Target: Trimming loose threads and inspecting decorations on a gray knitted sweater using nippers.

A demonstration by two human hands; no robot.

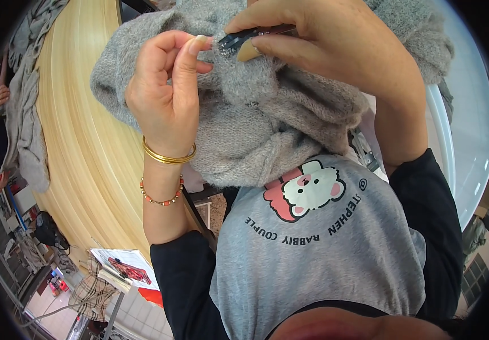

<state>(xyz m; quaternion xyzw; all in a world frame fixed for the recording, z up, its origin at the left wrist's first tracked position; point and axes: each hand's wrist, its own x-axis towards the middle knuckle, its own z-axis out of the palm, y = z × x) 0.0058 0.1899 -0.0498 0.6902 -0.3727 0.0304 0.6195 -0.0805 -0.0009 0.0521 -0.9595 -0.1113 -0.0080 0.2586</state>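
Fuzzy grey knit (267,119) pinched by left hand (168,93), right hand (335,45) holding dark tool (241,38).

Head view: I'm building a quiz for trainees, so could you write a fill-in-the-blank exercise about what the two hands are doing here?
1. Both hands work on a fuzzy ____ sweater.
2. The right hand holds a small dark ____ against the knit.
3. The left hand pinches the fabric beside a sparkly bead, and its wrist wears two ____.
4. To the person's left lies a light ____ table.

Missing words: grey; tool; bracelets; wooden
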